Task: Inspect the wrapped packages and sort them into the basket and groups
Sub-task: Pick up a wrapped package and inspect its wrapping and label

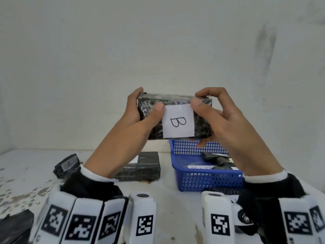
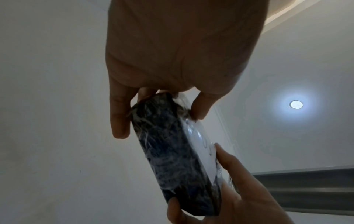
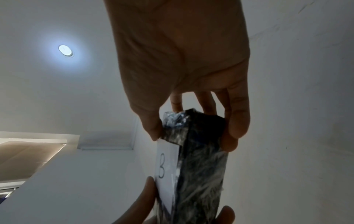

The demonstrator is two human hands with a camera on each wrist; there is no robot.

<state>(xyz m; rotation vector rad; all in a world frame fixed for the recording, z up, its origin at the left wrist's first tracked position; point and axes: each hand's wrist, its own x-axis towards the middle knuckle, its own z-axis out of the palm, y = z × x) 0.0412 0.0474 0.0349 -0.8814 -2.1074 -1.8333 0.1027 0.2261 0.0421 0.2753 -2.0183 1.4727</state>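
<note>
White speckled table (image 1: 21, 191) — bare white wall (image 1: 158, 41).

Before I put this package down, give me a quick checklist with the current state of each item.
1. Label read: the white label on the held package shows a B. Ok.
2. Grip: left hand and right hand each hold one end, thumbs on the front. Ok.
3. Wrapping intact: front and the edges in the wrist views look whole; the back is hidden. Cannot tell.
4. Room in the blue basket: wrapped items lie at its right, floor bare at its left. Ok.
5. Where B goes: the left package reads A; the middle package has its label mostly hidden. Cannot tell.
</note>
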